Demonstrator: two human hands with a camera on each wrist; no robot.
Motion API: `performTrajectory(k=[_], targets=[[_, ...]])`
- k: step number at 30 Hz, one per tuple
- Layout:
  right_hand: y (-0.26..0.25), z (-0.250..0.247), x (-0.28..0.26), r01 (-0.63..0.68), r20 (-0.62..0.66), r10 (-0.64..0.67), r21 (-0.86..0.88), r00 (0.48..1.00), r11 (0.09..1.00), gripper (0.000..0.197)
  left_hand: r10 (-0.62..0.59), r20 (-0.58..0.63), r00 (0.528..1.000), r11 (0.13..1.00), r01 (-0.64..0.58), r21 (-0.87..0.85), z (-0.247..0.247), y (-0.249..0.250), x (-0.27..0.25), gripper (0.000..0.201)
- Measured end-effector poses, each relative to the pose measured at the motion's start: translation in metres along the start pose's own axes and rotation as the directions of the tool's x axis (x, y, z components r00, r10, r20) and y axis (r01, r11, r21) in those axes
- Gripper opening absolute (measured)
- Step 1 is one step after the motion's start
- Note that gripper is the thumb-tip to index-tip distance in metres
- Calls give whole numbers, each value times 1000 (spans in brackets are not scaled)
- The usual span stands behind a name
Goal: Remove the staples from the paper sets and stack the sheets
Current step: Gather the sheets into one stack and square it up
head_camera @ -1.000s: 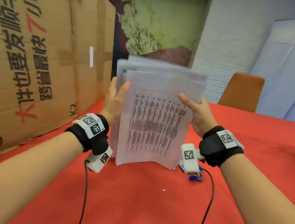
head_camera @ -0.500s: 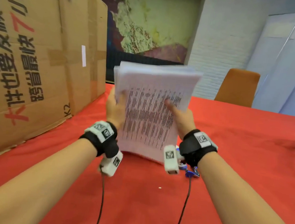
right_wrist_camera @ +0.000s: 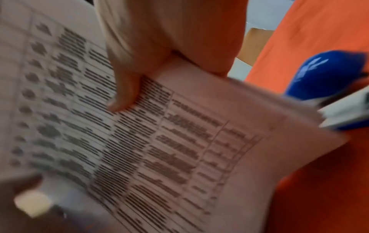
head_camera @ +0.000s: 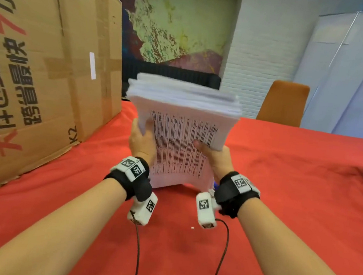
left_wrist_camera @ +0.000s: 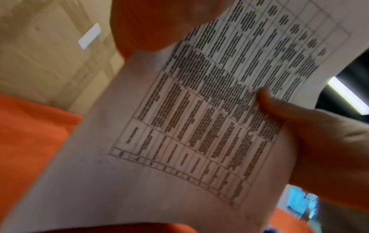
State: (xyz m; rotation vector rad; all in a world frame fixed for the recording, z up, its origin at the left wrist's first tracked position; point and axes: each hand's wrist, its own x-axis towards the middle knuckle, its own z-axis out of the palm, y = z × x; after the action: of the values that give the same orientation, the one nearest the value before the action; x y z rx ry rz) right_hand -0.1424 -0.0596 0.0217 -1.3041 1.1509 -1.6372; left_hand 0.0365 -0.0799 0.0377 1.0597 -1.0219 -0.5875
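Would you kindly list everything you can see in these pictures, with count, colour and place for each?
Paper stack: one, white sheets with a black printed table, held on edge above the table, lower edge near the cloth.
Tablecloth: one, red-orange, covering the table.
Cardboard box: one, brown with black and red print, on the table's left.
Chair: one, orange-brown, behind the table.
Blue tool: one, blue with a white part, on the cloth by the stack's lower right; probably the staple remover.
Wall painting: one, green and dark red, at the back.
Left hand: grips the stack's left side.
Right hand: grips the right side, thumb on the front sheet.
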Motion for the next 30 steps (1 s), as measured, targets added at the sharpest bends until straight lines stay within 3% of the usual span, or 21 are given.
performTrajectory(k=[3, 5, 9, 13, 16, 18, 21, 23, 25, 27, 28, 30], targets=[[-15, 2, 6, 64, 3, -64, 17, 998, 998, 26, 74, -97, 993, 995, -67, 73, 3, 11, 1, 41], [-4, -3, 2, 9, 16, -9, 18, 1000, 1000, 28, 54, -47, 997, 995, -50, 81, 0, 2, -4, 41], [34, -10, -20, -163, 67, 167, -63, 984, 985, 29, -104, 77, 992, 979, 88, 185, -3, -35, -19, 36], [0, -11, -15, -23, 25, 25, -51, 999, 998, 35, -4, 62, 998, 977, -9, 213, -7, -19, -5, 39], [-20, -21, -11, 58, 12, -57, -120, 998, 991, 44, -85, 272, 959, 974, 23, 225, -20, -9, 10, 23], [-15, -26, -18, -42, 105, 74, -280, 992, 959, 40, -225, 434, 872, 959, 120, 257, -36, -16, 12, 26], [-3, -37, -34, -207, 203, 424, -642, 883, 739, 27, -486, 492, 723, 857, 283, 431, -61, -43, -6, 23], [0, -42, -32, -217, 189, 553, -781, 812, 586, 27, -605, 435, 667, 777, 379, 502, -77, -61, -20, 21], [4, -47, -12, -154, 65, 492, -907, 868, 392, 26, -681, 384, 624, 713, 446, 541, -87, -73, -30, 26], [14, -48, 6, -95, -32, 381, -985, 924, 147, 42, -702, 363, 612, 688, 453, 568, -90, -78, -36, 28], [18, -45, 9, -95, -57, 374, -992, 926, 86, 53, -701, 358, 617, 686, 444, 577, -90, -77, -38, 28], [30, -37, 11, -77, -35, 434, -994, 900, 80, 54, -704, 355, 616, 685, 453, 571, -88, -75, -40, 28]])
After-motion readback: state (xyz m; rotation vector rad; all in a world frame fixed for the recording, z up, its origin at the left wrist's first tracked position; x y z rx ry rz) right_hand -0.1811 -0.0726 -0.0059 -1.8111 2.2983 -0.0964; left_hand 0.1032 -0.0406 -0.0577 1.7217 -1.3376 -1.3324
